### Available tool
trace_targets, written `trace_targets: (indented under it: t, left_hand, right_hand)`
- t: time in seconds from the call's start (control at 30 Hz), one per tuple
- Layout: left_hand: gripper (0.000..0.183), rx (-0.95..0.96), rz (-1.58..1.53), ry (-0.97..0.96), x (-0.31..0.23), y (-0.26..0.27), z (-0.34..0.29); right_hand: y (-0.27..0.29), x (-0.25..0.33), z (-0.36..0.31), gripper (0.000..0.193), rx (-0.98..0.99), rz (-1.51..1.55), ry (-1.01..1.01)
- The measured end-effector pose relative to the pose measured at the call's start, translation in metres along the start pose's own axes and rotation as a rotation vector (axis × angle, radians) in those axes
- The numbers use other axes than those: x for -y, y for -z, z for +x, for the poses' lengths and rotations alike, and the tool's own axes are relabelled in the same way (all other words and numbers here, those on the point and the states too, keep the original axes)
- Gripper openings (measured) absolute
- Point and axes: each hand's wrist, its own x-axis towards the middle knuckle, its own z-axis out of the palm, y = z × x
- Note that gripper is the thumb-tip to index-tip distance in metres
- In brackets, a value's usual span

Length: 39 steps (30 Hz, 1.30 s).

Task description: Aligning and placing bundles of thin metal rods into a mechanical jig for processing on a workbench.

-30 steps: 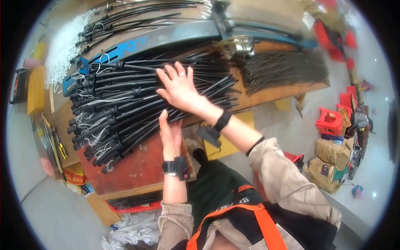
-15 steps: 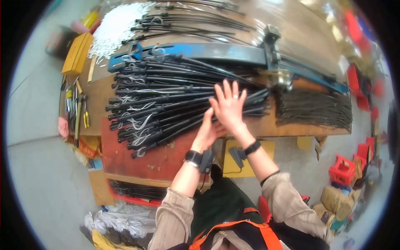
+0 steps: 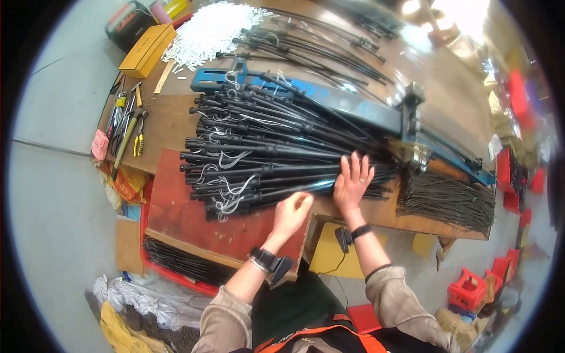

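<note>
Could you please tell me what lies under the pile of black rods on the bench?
The black rods rest on a red board, the wooden bench and a blue metal bar. Anything directly beneath the pile's middle is covered.

Rod ends (image 3: 353, 154) hidden under right hand (image 3: 351, 182), far bench top (image 3: 459, 65) beyond hands blurred, left fingertips (image 3: 303, 200) curled, unseen

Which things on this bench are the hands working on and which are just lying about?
In hand:
black rods, under the right hand and at the left hand

Lying about:
hand tools
yellow box
white pieces
blue jig
thin wires
</note>
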Motion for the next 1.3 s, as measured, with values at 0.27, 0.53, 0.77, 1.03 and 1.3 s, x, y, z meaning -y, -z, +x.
trace_targets:
  t: [0.27,0.53,0.77,1.03,1.3]
  left_hand:
    - [0.028,-0.156,-0.006,-0.173,0.017,0.025,-0.032]
    - [0.031,-0.13,0.066,-0.342,0.034,0.021,-0.044]
    - [0.03,-0.289,0.153,-0.399,0.045,0.012,-0.06]
    - [0.023,-0.469,0.256,-0.577,0.061,0.006,-0.061]
    - [0.021,-0.502,0.157,-0.549,0.071,0.002,-0.061]
  right_hand:
    - [0.007,0.019,-0.016,0.044,0.085,-0.041,-0.025]
    - [-0.037,0.03,0.133,0.034,0.003,0.072,-0.149]
    - [-0.054,0.069,0.124,0.023,0.074,0.117,-0.107]
    - [-0.044,0.081,0.109,0.026,0.081,0.345,0.048]
    - [-0.042,0.071,0.104,0.028,0.082,0.441,0.138]
